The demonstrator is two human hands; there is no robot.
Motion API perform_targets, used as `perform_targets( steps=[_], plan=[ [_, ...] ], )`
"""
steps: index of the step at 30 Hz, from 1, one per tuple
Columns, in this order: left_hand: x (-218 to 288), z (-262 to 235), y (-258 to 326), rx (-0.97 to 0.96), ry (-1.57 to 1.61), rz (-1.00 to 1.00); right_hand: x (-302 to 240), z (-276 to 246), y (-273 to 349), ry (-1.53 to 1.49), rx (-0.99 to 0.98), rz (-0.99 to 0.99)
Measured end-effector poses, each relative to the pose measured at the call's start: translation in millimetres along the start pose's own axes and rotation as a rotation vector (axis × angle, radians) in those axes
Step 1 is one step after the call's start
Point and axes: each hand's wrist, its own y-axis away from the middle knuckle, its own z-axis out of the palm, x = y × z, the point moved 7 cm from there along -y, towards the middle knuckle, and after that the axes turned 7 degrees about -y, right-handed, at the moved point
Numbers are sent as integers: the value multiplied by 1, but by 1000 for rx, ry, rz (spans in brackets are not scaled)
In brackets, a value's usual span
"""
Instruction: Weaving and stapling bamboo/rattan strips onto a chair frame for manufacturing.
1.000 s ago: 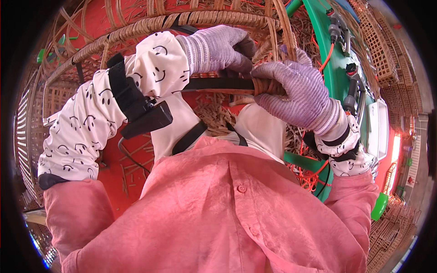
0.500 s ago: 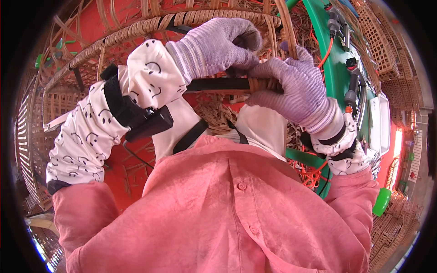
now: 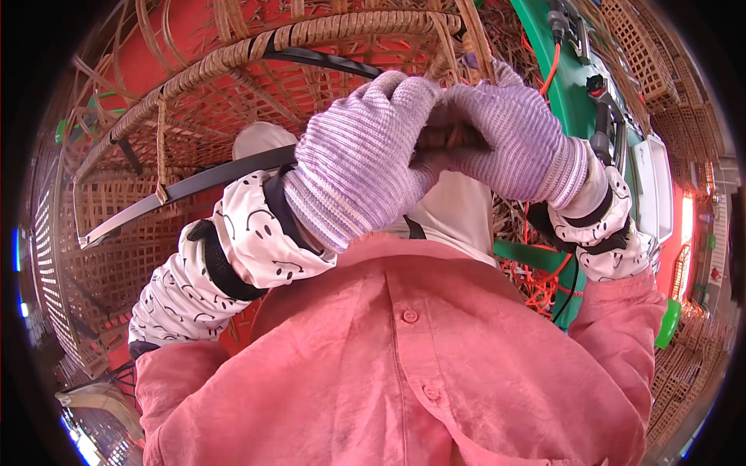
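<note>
My left hand (image 3: 365,151), in a striped lilac-and-white knit glove, is closed around a dark curved frame bar (image 3: 225,172) in front of my lap. Close against it, my right hand (image 3: 517,132), gloved alike, grips the bar's wrapped part (image 3: 451,138), dim between the two hands. A flat brown rattan strip (image 3: 475,39) rises behind my right fingers; where its lower end goes is hidden. Beyond the hands curves a rim (image 3: 311,33) bound with rattan, part of a large woven frame. A thin tied strip (image 3: 162,144) links rim and bar at left.
At right stands a green table (image 3: 575,101) with black-and-grey tools (image 3: 602,124), an orange cord (image 3: 553,74) and a white tray (image 3: 654,186). Woven baskets (image 3: 633,54) are stacked beyond. Rattan scraps (image 3: 509,217) lie on the red floor (image 3: 159,31).
My left hand has come down from above the bar and now wraps it beside my right hand. My right hand has turned inward slightly. More of the bar shows at left.
</note>
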Motion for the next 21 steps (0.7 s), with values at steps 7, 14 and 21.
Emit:
perform_targets(
  steps=[7, 14, 21],
  plan=[
    [8, -10, 1, 170, -150, 75, 3, -3, 1, 17, -18, 66],
    [1, -7, 0, 63, -75, 118, -7, -10, 1, -66, 102, -101],
    [9, -4, 4, 140, -208, 216, 1, -8, -3, -97, 110, 51]
  ],
)
